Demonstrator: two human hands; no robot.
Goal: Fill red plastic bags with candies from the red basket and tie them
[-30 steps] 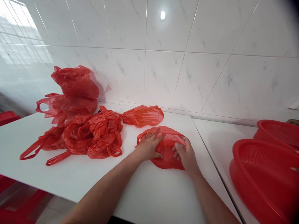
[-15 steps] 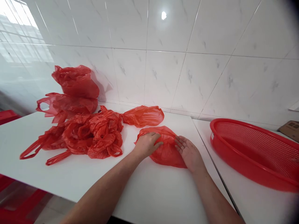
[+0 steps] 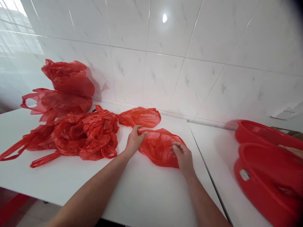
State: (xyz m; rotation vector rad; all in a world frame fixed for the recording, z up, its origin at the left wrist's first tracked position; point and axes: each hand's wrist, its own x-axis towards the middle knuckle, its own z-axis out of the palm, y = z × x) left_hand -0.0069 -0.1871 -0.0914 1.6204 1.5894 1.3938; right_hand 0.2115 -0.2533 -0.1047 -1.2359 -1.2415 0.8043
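A red plastic bag (image 3: 158, 148) lies spread on the white table in front of me. My left hand (image 3: 134, 140) pinches its left end between thumb and fingers. Over the bag's right part is my right hand (image 3: 183, 155), its fingers loosely bent and apart, with nothing visible in them. Just behind lies another red plastic bag (image 3: 142, 117), bunched at its left end. To the left sits a heap of crumpled red plastic bags (image 3: 85, 135), some with handle loops sticking out.
Fuller red bags (image 3: 68, 78) are stacked against the tiled wall (image 3: 170, 72) at the back left. On the right-hand table stand a red basket (image 3: 258, 176) with a white label and another red basket (image 3: 246, 130) behind it. A gap (image 3: 208, 170) runs between the tables.
My left hand has shifted left to the bag's end and pinched it. The right hand's fingers have curled. At right, a labelled basket now stands nearer, with a second one visible behind it.
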